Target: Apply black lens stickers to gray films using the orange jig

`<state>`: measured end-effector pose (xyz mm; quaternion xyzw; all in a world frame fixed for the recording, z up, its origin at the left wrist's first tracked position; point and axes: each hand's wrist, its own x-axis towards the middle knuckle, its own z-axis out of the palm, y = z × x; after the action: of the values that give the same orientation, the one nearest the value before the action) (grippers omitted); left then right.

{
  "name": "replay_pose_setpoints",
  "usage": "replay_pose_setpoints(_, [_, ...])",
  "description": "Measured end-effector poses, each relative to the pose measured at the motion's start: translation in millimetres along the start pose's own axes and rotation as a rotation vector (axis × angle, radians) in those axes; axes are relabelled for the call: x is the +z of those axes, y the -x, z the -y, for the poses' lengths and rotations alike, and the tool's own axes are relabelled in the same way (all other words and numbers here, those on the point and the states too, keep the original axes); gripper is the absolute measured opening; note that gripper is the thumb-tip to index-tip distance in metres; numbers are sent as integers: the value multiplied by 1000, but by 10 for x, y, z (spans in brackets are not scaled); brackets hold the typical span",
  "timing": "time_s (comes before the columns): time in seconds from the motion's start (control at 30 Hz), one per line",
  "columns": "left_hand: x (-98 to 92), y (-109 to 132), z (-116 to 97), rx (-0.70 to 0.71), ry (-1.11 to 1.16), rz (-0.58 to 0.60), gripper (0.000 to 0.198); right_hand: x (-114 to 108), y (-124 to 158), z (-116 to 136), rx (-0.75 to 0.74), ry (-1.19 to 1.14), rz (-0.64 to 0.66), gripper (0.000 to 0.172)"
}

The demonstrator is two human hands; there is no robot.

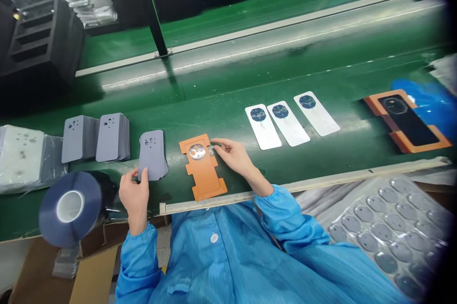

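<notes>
My left hand (134, 195) is at the lower-left corner of a short stack of grey phone-back sheets (153, 154), thumb and fingers pinched on its edge. The sheets have camera holes at the top. To their right lies an orange phone-shaped fixture (203, 171) with side tabs, a round silvery camera-ring piece (197, 152) near its top. My right hand (233, 155) is beside the fixture's upper right edge, index finger and thumb stretched out and apart. I see nothing held in it.
Taller grey stacks (113, 137) and a plastic-wrapped pack (23, 159) stand left, behind a film roll (69, 209). White phone-back pieces (267, 135) lie right. Farther right, another orange fixture (442, 140) carries a dark phone-shaped piece (410, 121). A tray of round lenses (392, 228) is lower right.
</notes>
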<state>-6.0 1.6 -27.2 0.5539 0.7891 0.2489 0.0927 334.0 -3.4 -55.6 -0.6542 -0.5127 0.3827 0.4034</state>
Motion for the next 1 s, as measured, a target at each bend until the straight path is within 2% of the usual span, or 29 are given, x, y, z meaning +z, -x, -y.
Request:
replay_pose_setpoints(0.1, [-54,23,-38,-89,303,-88,39,1,-2,10,-2,-14,-6,41])
replay_pose_setpoints(0.2, [-127,106,-189,-162,659,-35,41,6,16,87,13,-58,0,39])
replay_pose_setpoints(0.3, [-128,294,-405,-167,846,159,42,32,38,226,36,-234,63,43])
replay_pose_setpoints(0.43, [71,663,-667,-129,926,501,47,84,12,389,26,-541,209,64])
replay_pose_setpoints(0.53, [264,900,-739,-111,939,649,47,102,-35,427,-6,-528,232,73])
replay_pose_setpoints(0.6, [355,993,-715,-69,890,681,44,105,-53,416,-37,-467,244,72])
replay_pose_setpoints(0.67, [403,1031,-652,55,743,612,37,105,-52,387,-76,-421,263,67])
replay_pose_setpoints(0.73, [414,1029,-574,250,541,429,36,104,-31,347,-108,-384,264,63])
replay_pose_setpoints(0.8, [399,1007,-503,462,391,255,53,98,4,296,-126,-346,253,60])
replay_pose_setpoints(0.83, [387,994,-474,560,342,215,66,95,24,267,-129,-327,250,59])
replay_pose_setpoints(0.9, [366,978,-430,734,269,235,83,86,62,206,-130,-287,245,60])
replay_pose_setpoints(1.0, [362,983,-389,896,184,342,81,79,101,127,-151,-191,216,61])
